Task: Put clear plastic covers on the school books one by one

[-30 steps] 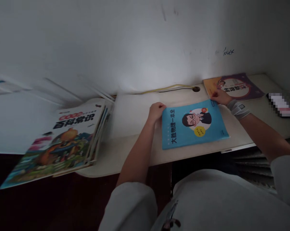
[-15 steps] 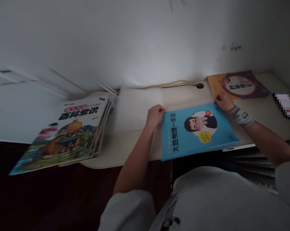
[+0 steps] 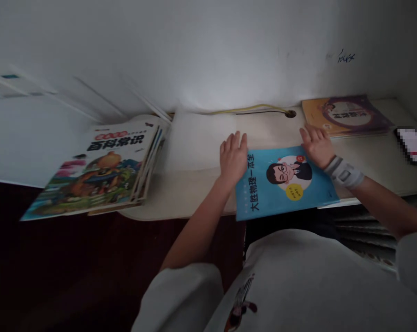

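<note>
A blue book (image 3: 264, 193) with a cartoon figure in glasses on its cover lies at the front edge of the pale desk (image 3: 191, 180). My left hand (image 3: 233, 157) rests at its left side near the far corner, fingers stretched out and palm down. Over the book's far right corner lies my right hand (image 3: 317, 145), with its fingers spread and a grey band around the wrist. Neither hand grips anything. Just beyond my right fingers is an orange and purple book (image 3: 347, 115), which has at least one more beneath it.
On the left, a stack of picture books (image 3: 101, 170) juts over the desk's front edge. A phone (image 3: 412, 145) with a blurred screen lies at the far right. Along the white wall (image 3: 208, 55), a yellow cable (image 3: 243, 109) runs into a round hole (image 3: 290, 114).
Both hands have gone from pinching the blue book's far corners to open, with fingers extended. The book now lies on the desk. The whole view has shifted slightly.
</note>
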The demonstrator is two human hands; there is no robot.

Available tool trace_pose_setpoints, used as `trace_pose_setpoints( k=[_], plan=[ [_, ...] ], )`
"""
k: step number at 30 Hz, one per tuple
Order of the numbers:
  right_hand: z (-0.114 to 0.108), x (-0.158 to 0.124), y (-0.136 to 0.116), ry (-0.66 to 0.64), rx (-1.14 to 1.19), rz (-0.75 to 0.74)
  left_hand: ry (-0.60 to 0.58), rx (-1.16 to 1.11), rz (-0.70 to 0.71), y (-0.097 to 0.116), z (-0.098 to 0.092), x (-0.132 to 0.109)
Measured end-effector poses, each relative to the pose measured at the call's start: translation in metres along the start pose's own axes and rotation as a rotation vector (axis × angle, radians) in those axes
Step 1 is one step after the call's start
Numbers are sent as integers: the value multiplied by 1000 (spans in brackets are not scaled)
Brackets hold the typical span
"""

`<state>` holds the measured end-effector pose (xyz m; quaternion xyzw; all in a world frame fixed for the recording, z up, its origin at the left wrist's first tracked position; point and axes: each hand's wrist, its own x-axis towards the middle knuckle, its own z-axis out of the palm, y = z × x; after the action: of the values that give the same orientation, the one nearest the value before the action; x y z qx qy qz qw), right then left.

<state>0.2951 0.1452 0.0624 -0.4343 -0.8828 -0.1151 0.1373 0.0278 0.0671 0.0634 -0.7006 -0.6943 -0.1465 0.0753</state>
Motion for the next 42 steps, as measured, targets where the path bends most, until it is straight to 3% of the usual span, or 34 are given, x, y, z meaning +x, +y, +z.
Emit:
trace_pose_setpoints(
  k=[4,7,10,13,17,23,26,29,33,37,42],
  plan=[
    [-34,-53,-54,1,184,-255,-99,-59,265,53,-29,-63],
    [-31,-92,-88,-105,239,-302,-240,-78,379,79,-20,-107],
    [-12,-106,-94,-194,212,-280,-325,-74,320,81,2,-119],
    [1,-104,-76,-191,239,-252,-378,-76,272,69,12,-109],
    [5,-106,-34,-163,271,-186,-413,-73,160,39,11,-96],
    [14,-115,10,-201,288,-53,-324,-114,-46,1,21,-87],
    [21,-97,24,-167,379,24,-161,-205,-145,-9,25,-77],
    [26,-63,41,-135,484,247,-57,-336,-311,-21,22,-58],
    [32,-23,63,-231,605,409,-85,-621,-448,-36,21,-35],
    [39,-15,71,-282,822,551,-140,-757,-509,-42,31,-29],
    [43,-15,68,-196,593,484,-98,-689,-521,-46,36,-18]
  ],
)
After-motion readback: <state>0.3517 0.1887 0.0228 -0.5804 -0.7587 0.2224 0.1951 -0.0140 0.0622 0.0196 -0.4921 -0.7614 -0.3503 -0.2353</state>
